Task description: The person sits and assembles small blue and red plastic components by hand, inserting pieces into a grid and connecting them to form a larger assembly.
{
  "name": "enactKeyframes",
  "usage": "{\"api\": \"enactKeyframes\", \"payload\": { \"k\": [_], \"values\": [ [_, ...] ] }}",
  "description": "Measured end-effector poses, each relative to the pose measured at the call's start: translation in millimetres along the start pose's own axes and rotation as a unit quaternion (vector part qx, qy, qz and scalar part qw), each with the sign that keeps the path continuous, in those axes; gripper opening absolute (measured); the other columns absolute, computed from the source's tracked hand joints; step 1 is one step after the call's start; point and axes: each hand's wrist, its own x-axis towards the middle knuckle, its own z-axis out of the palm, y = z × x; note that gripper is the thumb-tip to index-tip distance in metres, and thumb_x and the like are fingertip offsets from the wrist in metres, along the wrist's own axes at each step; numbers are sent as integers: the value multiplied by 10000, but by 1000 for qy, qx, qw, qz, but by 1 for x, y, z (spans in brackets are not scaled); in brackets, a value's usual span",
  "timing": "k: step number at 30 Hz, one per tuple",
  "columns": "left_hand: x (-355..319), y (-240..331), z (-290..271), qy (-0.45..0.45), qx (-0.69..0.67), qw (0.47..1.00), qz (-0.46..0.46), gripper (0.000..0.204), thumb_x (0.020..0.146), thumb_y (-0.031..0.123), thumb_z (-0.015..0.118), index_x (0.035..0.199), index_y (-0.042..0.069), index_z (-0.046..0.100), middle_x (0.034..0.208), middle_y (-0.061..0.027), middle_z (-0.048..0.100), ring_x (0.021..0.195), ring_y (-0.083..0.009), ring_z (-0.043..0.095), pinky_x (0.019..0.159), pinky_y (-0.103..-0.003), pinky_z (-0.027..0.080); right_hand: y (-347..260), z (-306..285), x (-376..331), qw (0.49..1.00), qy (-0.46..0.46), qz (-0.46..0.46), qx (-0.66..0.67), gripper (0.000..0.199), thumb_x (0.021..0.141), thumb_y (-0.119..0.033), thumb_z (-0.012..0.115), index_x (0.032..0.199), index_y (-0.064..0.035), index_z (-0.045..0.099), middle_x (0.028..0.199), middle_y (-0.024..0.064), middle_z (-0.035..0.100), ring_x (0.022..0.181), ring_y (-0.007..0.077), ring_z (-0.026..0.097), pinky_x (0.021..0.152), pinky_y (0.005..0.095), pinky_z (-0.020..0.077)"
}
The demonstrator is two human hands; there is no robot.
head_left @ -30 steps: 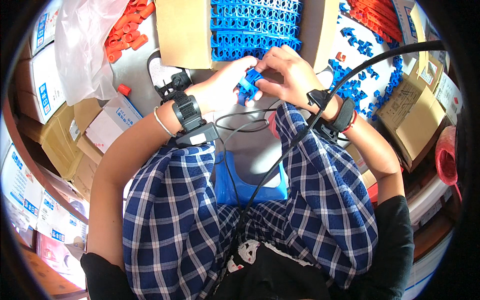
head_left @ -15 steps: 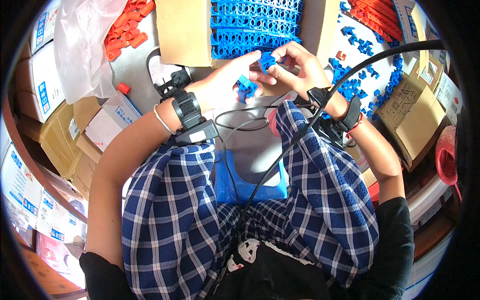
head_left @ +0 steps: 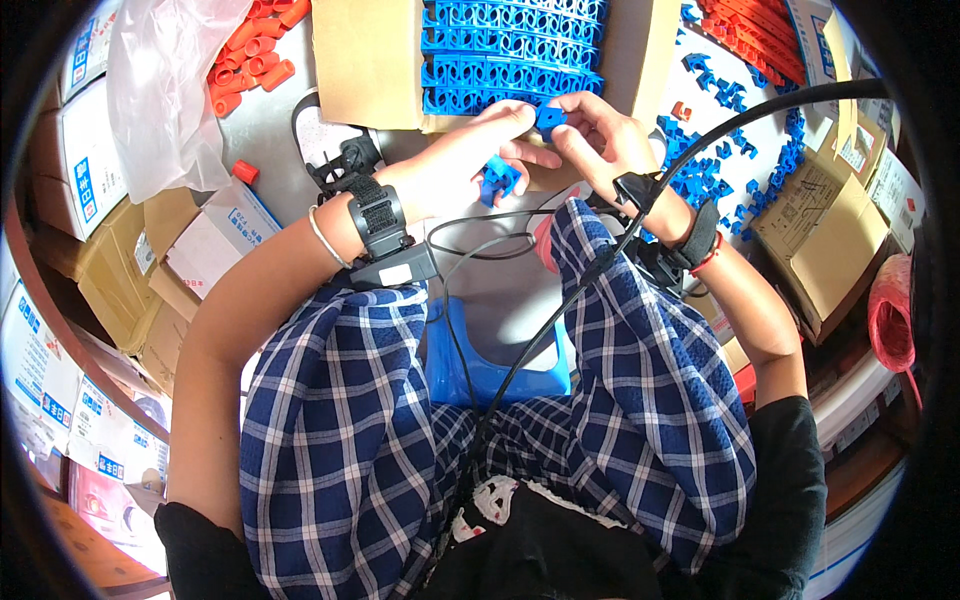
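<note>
Just in front of the open carton, my two hands meet around a small blue plastic pipe clip (head_left: 549, 119). My left hand (head_left: 470, 148) pinches its left side between thumb and fingers. Against its right side are the thumb and index finger of my right hand (head_left: 618, 142), also closed. A second blue clip (head_left: 499, 180) is tucked in the lower fingers of my left hand. The cardboard carton (head_left: 366, 70) holds neat rows of joined blue clips (head_left: 510, 60). How the pinched clip's far side looks is hidden by fingers.
Loose blue clips (head_left: 710, 175) lie scattered on the right, with red strips (head_left: 755, 35) beyond. Red tube pieces (head_left: 255, 65) and a clear plastic bag (head_left: 165, 110) are at far left. Cartons (head_left: 835, 235) crowd both sides. A black cable (head_left: 690, 160) crosses over my right wrist.
The pinched clip has shifted slightly right and turned to show a flatter face. My left thumb has moved right with it. The second clip has turned a little in my left fingers.
</note>
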Motion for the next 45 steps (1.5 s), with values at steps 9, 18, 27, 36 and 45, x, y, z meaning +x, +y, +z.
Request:
{"api": "enactKeyframes", "payload": {
  "k": [9, 18, 27, 36, 45],
  "values": [
    [3, -4, -5, -22, -5, 1000, 7, 313, 989, 421, 464, 1130, 142, 441, 972, -106, 594, 626, -140, 554, 472, -256, 408, 3, 1, 2, 1000, -21, 14, -4, 386, 846, -261, 721, 1074, 19, 585, 745, 53, 658, 684, 93, 635, 642, 238, 522],
    [-1, -1, -1, -18, -16, 1000, -2, 264, 1002, 397, 439, 1032, 135, 436, 900, -94, 570, 617, -142, 553, 453, -261, 392, -2, 2, 2, 999, 8, 18, 35, 391, 874, -226, 690, 1159, 6, 558, 860, 93, 664, 727, 123, 648, 689, 252, 538],
    [2, -3, -2, -8, 10, 1000, 1, 282, 1009, 406, 411, 999, 126, 443, 893, -82, 572, 625, -141, 547, 440, -272, 378, -6, -7, -3, 993, -25, -57, -100, 421, 893, -272, 655, 1192, 6, 550, 889, 154, 672, 772, 209, 685, 704, 302, 550],
    [-1, -1, -1, -10, -3, 1000, -8, 279, 1009, 391, 421, 1012, 113, 443, 893, -84, 566, 577, -134, 536, 436, -258, 391, -6, -6, 0, 997, -23, 8, -75, 341, 927, -278, 593, 1139, -10, 594, 826, 119, 673, 744, 133, 660, 670, 274, 531],
    [1, -4, -5, -28, 9, 1000, -1, 281, 1000, 390, 449, 1057, 115, 448, 890, -84, 573, 573, -124, 539, 443, -248, 404, 5, -6, 12, 997, -34, 21, 69, 222, 904, -172, 620, 1063, -20, 589, 887, 25, 623, 675, 44, 513, 617, 219, 447]
  ]
}}
